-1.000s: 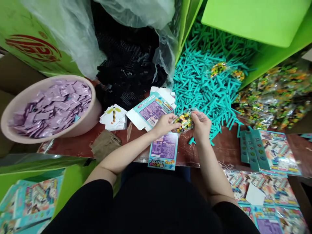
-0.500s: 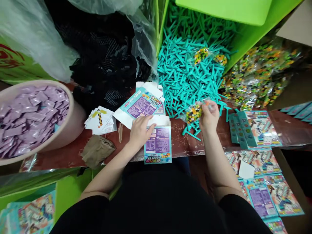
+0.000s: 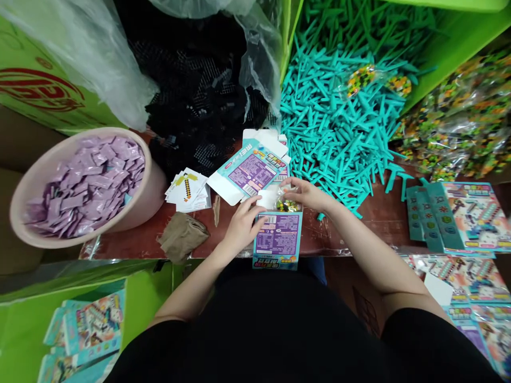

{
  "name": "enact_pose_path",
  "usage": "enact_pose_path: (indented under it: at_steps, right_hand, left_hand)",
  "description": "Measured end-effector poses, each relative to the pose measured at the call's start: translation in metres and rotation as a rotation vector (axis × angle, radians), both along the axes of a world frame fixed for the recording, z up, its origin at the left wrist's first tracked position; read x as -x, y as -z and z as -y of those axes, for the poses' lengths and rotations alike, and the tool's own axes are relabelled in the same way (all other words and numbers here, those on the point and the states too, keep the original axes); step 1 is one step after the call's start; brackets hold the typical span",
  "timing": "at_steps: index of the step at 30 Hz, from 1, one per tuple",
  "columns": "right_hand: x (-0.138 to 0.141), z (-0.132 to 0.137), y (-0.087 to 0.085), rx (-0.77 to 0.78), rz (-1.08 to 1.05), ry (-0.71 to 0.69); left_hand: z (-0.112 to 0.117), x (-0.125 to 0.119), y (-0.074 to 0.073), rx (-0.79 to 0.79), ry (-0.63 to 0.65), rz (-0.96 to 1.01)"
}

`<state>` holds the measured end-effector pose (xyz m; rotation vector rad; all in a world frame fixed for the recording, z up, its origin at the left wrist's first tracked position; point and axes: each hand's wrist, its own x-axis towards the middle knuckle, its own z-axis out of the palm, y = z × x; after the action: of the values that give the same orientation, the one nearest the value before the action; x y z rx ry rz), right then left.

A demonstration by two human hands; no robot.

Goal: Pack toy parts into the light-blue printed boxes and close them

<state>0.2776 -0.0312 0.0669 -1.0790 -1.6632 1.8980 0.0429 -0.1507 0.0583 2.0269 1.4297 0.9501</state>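
Head view, as I log it from my remote station.

Left hand (image 3: 241, 227): open, fingers spread, pressing on a printed carton (image 3: 277, 240), apparently to keep it steady on the bench (image 3: 128, 247).

Right hand (image 3: 304, 194): closed in a pinch on a clear bag of small coloured blocks (image 3: 285, 205), which sits at the carton's open end, by its white flap (image 3: 266, 199).

Containers, read from the hands:
- Nine o'clock: pink basin (image 3: 83, 132), filled with lilac sachets (image 3: 85, 186).
- Eleven o'clock: clear plastic sack (image 3: 259, 56), holding black lattice pieces (image 3: 195, 101).
- One o'clock: green-walled bin (image 3: 451, 40), holding loose teal plastic pieces (image 3: 335, 127).
- Two o'clock: heap of filled bags (image 3: 451, 122).
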Motion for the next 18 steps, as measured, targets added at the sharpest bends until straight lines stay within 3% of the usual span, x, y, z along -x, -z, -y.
enact_pose_path:
  at_steps: [4,8,12,13,16,18]
  right_hand:
    - [-0.011,0.000,-0.008,-0.093,0.100,-0.118]
    - [-0.018,0.007,-0.004,-0.194,0.235,-0.309]
    - [-0.014,0.020,-0.001,-0.576,0.390,-0.096]
    - [-0.012,0.024,-0.001,-0.637,0.397,-0.100]
    - [-0.009,0.033,-0.007,-0.711,0.394,-0.331]
    - [-0.011,0.040,-0.010,-0.801,0.411,-0.369]
  left_hand:
    - [-0.001,-0.010,0.007,-0.016,0.026,0.089]
    - [-0.001,-0.016,0.017,-0.018,0.053,0.204]
    - [-0.002,-0.018,0.023,-0.017,0.068,0.269]
    - [-0.002,-0.018,0.023,-0.015,0.077,0.277]
    - [-0.002,-0.019,0.022,-0.001,0.107,0.285]
    - [-0.002,-0.018,0.022,-0.001,0.114,0.296]
